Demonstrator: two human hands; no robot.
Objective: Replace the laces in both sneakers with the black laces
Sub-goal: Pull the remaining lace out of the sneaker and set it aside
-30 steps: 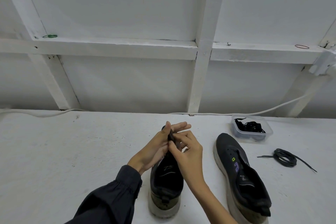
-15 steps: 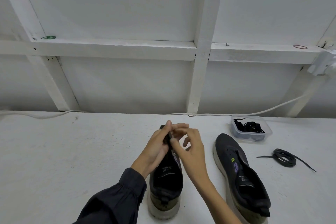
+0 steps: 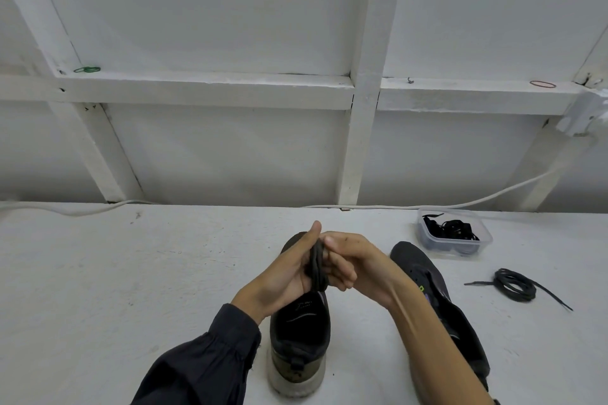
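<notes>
In the lower centre of the frame, both hands meet above a black low-top sneaker (image 3: 299, 335) with a thick pale sole. It stands on the white painted tabletop (image 3: 158, 276), heel toward the camera. The left hand (image 3: 283, 278), coming out of a dark sleeve (image 3: 210, 362), and the bare-armed right hand (image 3: 357, 263) both grip a small folded bundle of dark lace (image 3: 317, 270) between them, fingers curled round it. A second black sneaker (image 3: 422, 268) lies just right of the hands. At the right of the frame a clear plastic tub (image 3: 486, 242) holds black laces (image 3: 452, 228), and a coiled black lace (image 3: 515, 284) lies on the tabletop below it.
</notes>
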